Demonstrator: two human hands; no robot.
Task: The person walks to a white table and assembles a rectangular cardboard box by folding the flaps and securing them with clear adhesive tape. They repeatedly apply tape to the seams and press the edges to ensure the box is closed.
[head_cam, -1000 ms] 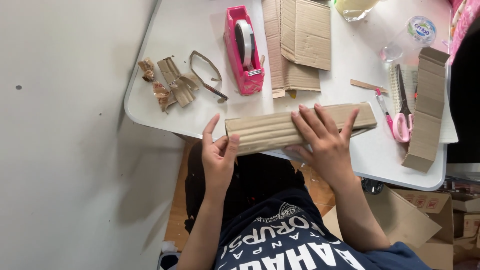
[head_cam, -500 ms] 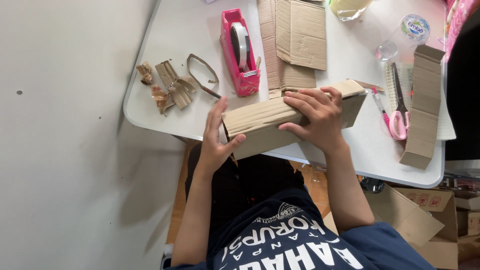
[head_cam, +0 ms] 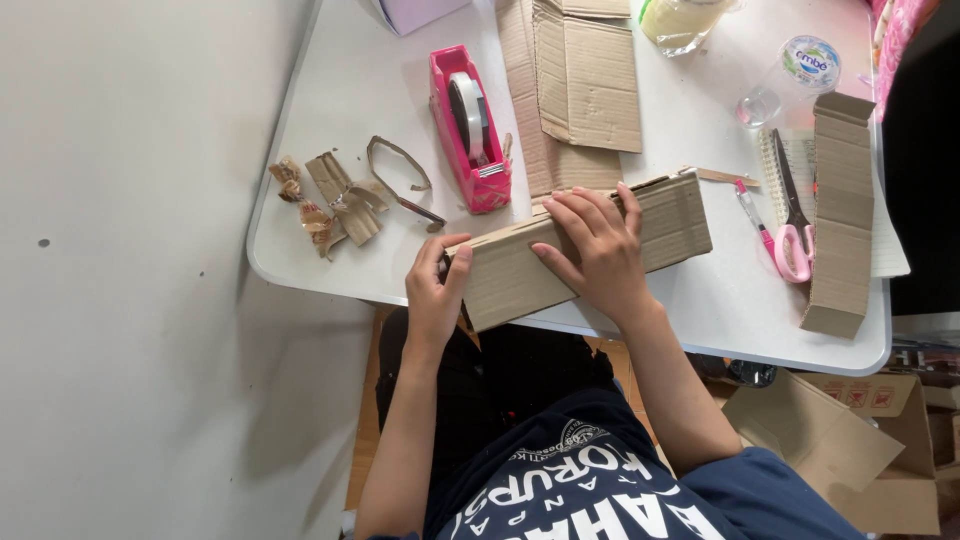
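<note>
A long folded cardboard piece [head_cam: 670,225], shaped like a narrow box, rests slanted on the near edge of the white table [head_cam: 350,90]. My left hand [head_cam: 435,290] grips its left end, thumb on the front face and fingers around the end. My right hand [head_cam: 595,250] lies flat over its middle, fingers curled over the far top edge, pressing it down.
A pink tape dispenser [head_cam: 470,130] stands just beyond the piece. Flat cardboard sheets [head_cam: 585,80] lie behind it; cardboard scraps [head_cam: 335,195] sit left. Pink-handled scissors [head_cam: 790,220], a folded cardboard strip [head_cam: 840,215] and a plastic bottle [head_cam: 795,75] are right. A cardboard box [head_cam: 850,450] stands on the floor.
The cardboard piece has been turned up from lying flat into a box-like shape. My right hand shifted from its right part to its middle; my left hand wrapped around the left end.
</note>
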